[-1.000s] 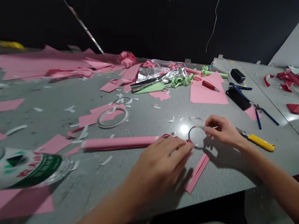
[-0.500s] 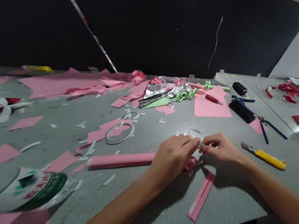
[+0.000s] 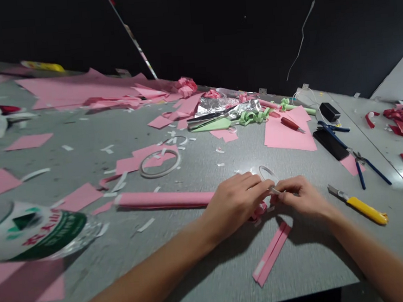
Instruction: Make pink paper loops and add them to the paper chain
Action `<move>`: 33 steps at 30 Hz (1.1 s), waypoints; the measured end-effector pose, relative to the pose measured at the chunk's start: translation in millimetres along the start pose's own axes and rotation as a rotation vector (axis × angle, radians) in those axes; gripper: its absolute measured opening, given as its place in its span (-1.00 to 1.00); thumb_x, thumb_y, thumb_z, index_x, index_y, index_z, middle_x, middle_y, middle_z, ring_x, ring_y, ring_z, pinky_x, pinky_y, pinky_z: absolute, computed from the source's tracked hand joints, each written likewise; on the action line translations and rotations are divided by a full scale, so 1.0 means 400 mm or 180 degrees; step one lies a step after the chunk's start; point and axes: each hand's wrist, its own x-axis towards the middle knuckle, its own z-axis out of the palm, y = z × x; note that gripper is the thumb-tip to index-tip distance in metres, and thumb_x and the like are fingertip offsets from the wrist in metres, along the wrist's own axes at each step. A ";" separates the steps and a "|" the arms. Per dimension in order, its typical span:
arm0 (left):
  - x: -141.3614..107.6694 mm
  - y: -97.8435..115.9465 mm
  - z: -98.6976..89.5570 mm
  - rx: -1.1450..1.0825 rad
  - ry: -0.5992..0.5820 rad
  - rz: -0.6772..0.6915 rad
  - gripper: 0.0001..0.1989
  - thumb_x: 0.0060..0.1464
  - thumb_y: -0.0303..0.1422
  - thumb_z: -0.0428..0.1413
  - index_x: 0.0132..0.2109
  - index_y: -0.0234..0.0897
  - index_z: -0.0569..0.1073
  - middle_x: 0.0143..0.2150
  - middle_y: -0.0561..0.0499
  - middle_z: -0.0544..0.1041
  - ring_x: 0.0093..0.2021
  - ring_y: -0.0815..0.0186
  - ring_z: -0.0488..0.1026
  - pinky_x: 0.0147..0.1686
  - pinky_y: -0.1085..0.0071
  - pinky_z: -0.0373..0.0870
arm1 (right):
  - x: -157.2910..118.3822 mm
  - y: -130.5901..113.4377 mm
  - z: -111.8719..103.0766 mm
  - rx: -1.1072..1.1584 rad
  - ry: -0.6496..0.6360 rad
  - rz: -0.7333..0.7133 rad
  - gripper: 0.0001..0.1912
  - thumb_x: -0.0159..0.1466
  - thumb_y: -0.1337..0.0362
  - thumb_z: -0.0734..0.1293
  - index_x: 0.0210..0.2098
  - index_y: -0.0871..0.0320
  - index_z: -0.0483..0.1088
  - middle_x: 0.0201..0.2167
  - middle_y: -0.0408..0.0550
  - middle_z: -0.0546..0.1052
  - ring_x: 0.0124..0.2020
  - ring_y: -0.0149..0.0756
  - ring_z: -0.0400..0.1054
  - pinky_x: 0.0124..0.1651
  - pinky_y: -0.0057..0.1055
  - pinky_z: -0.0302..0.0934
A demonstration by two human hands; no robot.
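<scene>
Between my left hand and my right hand a thin white strip is pinched at the fingertips, with a loop of it curving up behind. My left hand lies over the right end of a long rolled pink paper tube. Crumpled pink paper pokes out under my left fingers. Below the hands, a folded pink strip with a white patch rests on the grey table.
A yellow cutter with its blade out is at the right, near blue-handled pliers and a black phone. A labelled plastic bottle lies at the left. A white tape ring sits behind the tube.
The view has tilted down a little, so the table's things sit higher in the picture. Both hands keep their pinch, with little movement between them.
</scene>
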 end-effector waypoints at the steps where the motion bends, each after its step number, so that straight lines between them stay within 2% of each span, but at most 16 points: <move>1: 0.000 -0.001 0.001 -0.0011 0.0009 0.0001 -0.85 0.48 -0.44 0.05 0.01 -0.29 0.53 -0.30 0.01 0.58 -0.33 0.23 0.46 -0.31 0.34 0.30 | 0.000 0.001 -0.001 0.0014 -0.0008 -0.0009 -0.75 0.36 0.24 0.33 -0.33 0.14 0.65 -0.35 0.02 0.66 -0.30 -0.18 0.48 -0.20 -0.26 0.29; 7: 0.002 0.002 0.005 -0.0028 0.0032 0.0054 -0.82 0.50 -0.42 0.02 -0.01 -0.28 0.53 -0.32 0.02 0.56 -0.35 0.23 0.44 -0.33 0.33 0.28 | -0.001 0.010 0.002 -0.0032 0.0002 0.0016 -0.71 0.37 0.23 0.31 -0.38 0.15 0.62 -0.43 0.00 0.61 -0.37 -0.23 0.39 -0.28 -0.27 0.21; 13: -0.001 -0.001 0.009 -0.0055 0.0030 0.0024 -0.84 0.47 -0.45 0.04 0.00 -0.29 0.53 -0.30 0.02 0.59 -0.33 0.23 0.46 -0.32 0.34 0.32 | -0.001 0.016 0.004 0.0076 -0.0005 0.0082 -0.77 0.34 0.28 0.33 -0.36 0.13 0.62 -0.41 -0.02 0.62 -0.37 -0.23 0.40 -0.26 -0.27 0.23; 18: -0.001 0.000 0.007 -0.0055 -0.0033 0.0022 -0.86 0.42 -0.47 0.10 0.00 -0.29 0.55 -0.28 0.01 0.60 -0.32 0.23 0.48 -0.33 0.33 0.34 | -0.003 0.016 0.002 0.0072 -0.0020 0.0077 -0.74 0.36 0.27 0.31 -0.37 0.13 0.62 -0.42 -0.02 0.61 -0.37 -0.24 0.40 -0.24 -0.26 0.24; 26: 0.000 -0.002 0.010 0.0043 -0.0031 0.0050 -0.84 0.45 -0.45 0.06 -0.02 -0.28 0.55 -0.31 0.02 0.59 -0.33 0.24 0.48 -0.32 0.34 0.33 | -0.004 0.013 0.002 0.0089 0.0008 0.0066 -0.77 0.29 0.30 0.31 -0.37 0.13 0.63 -0.37 0.00 0.65 -0.32 -0.20 0.46 -0.21 -0.25 0.26; 33: 0.002 0.000 0.010 -0.0035 -0.0039 0.0072 -0.84 0.47 -0.43 0.05 -0.01 -0.29 0.55 -0.29 0.02 0.60 -0.33 0.23 0.48 -0.32 0.33 0.34 | -0.003 0.012 0.002 0.0048 0.0004 0.0087 -0.71 0.35 0.22 0.31 -0.38 0.14 0.64 -0.41 0.01 0.65 -0.36 -0.22 0.44 -0.24 -0.26 0.24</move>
